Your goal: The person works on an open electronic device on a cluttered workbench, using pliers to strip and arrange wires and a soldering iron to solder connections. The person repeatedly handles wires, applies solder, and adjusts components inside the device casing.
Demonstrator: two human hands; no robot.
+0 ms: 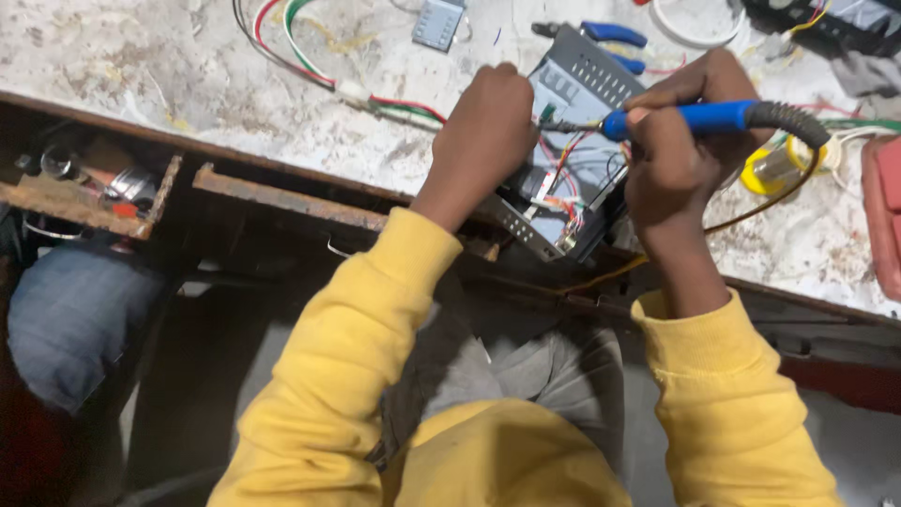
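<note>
An open grey metal electronics box [577, 84] with red and white wires inside lies at the near edge of the white worktop [169, 75]. My left hand [483, 131] rests closed on the box's left side, holding it. My right hand [680, 141] grips a blue-handled soldering iron [704, 116], its tip pointing left into the box near my left hand's fingers. The iron's black cord runs off to the right. Both my sleeves are yellow.
Red, green and white wires [310, 66] lie on the worktop at the left. A small grey module [438, 23] and blue-handled pliers [610, 36] lie behind the box. A yellow round object [774, 167] and a red case [885, 211] sit at right. A rusty drawer [84, 188] hangs open at left.
</note>
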